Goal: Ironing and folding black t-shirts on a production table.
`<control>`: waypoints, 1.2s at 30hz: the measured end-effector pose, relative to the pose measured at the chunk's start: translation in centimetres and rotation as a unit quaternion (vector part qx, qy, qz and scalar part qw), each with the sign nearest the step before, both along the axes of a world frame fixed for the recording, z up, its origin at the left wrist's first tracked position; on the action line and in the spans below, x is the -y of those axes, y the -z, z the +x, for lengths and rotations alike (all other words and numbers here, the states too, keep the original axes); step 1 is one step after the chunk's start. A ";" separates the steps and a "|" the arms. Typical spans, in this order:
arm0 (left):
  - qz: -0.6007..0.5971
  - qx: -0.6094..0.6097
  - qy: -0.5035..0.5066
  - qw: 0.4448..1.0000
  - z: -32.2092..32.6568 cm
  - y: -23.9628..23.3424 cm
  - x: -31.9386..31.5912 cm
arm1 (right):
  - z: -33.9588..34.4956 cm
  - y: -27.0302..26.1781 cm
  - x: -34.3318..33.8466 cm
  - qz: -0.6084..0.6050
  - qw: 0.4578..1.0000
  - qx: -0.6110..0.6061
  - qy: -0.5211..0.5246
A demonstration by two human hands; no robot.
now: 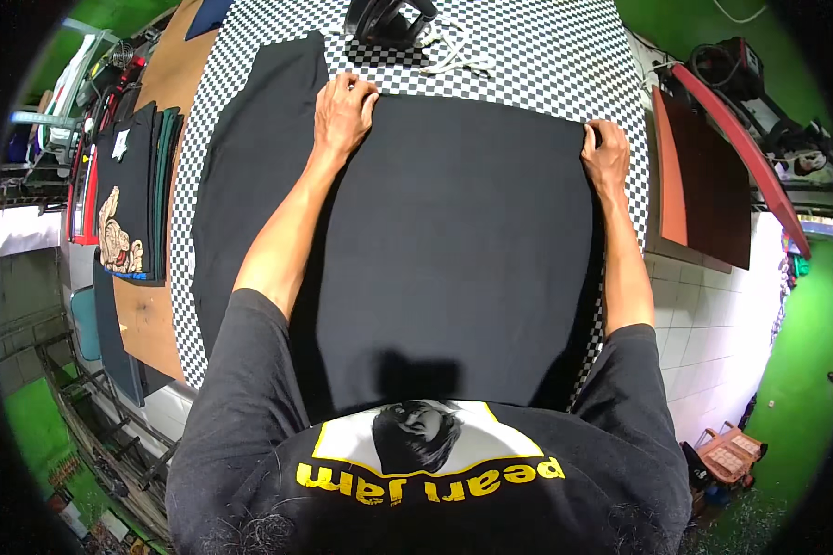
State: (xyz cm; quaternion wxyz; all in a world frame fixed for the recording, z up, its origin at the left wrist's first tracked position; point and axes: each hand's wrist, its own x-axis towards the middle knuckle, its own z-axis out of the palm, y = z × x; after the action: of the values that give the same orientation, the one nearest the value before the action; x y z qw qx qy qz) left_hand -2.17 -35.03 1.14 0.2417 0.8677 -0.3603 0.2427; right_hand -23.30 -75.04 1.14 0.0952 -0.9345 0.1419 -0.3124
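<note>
A black cloth panel [458, 243] lies spread out flat before me, its near end reaching my body. At its far left corner, my left hand [343, 114] pinches the edge between thumb and fingers. My right hand [605, 152] grips the far right corner in the same way. To the left of the panel lies more black fabric [257, 166], partly under my left forearm. Whether both pieces belong to one garment I cannot tell. Beneath them is a black-and-white checkered cover [541, 62] on the table.
Beyond the panel stands a black clothes iron [389, 21] with a white cord [458, 62] in loops. Folded dark T-shirts [128, 201] are stacked on the wooden tabletop [149, 319] at left. A red bar [743, 152] and a brown board [704, 180] are at right.
</note>
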 end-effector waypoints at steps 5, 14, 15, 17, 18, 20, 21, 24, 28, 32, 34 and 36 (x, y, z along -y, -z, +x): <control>0.002 0.007 -0.021 1.000 -0.6 0.1 -0.3 | 0.2 -0.7 -0.9 -0.071 0.996 -0.043 0.019; 0.052 -0.113 0.045 0.991 -15.2 -2.4 3.1 | -2.6 -5.2 -17.3 -0.018 0.982 -0.175 -0.068; 0.057 -0.140 0.054 0.987 -17.0 -2.1 3.4 | -3.2 -3.2 -18.7 -0.013 0.976 -0.195 -0.096; 0.095 -0.194 0.048 0.975 -18.9 -1.2 3.0 | -4.4 -0.9 -19.6 0.031 0.966 -0.223 -0.127; 0.108 -0.200 0.045 0.973 -18.9 -0.7 2.4 | -4.7 -1.2 -19.4 0.009 0.964 -0.235 -0.126; 0.120 -0.204 0.044 0.971 -18.8 -0.3 2.0 | -5.4 -1.6 -17.5 -0.026 0.960 -0.257 -0.109; 0.129 -0.199 0.043 0.971 -18.8 -0.3 2.2 | -5.6 -2.0 -16.2 -0.026 0.956 -0.284 -0.070; 0.139 -0.195 0.036 0.970 -19.1 -0.4 2.2 | -6.5 -1.9 -10.9 -0.021 0.953 -0.302 0.021; 0.147 -0.190 0.035 0.970 -19.2 -0.4 2.4 | -6.7 -0.9 -4.9 0.030 0.943 -0.285 0.169; 0.155 -0.186 0.022 0.970 -19.2 -0.3 2.0 | -4.1 -1.3 -9.9 0.046 0.972 -0.208 0.096; 0.145 -0.185 0.031 0.972 -19.1 -0.3 2.3 | -3.3 -2.1 -13.9 -0.007 0.967 -0.251 -0.036; 0.145 -0.187 0.036 0.971 -19.2 -0.4 2.4 | -2.7 -0.7 -14.6 -0.027 0.960 -0.253 -0.113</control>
State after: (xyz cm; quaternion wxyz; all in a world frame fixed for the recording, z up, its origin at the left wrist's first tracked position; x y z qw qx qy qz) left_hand -21.35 -37.39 1.52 0.1847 0.9098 -0.3714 0.0126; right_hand -25.97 -60.42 1.80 0.0655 -0.9952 0.0458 -0.0563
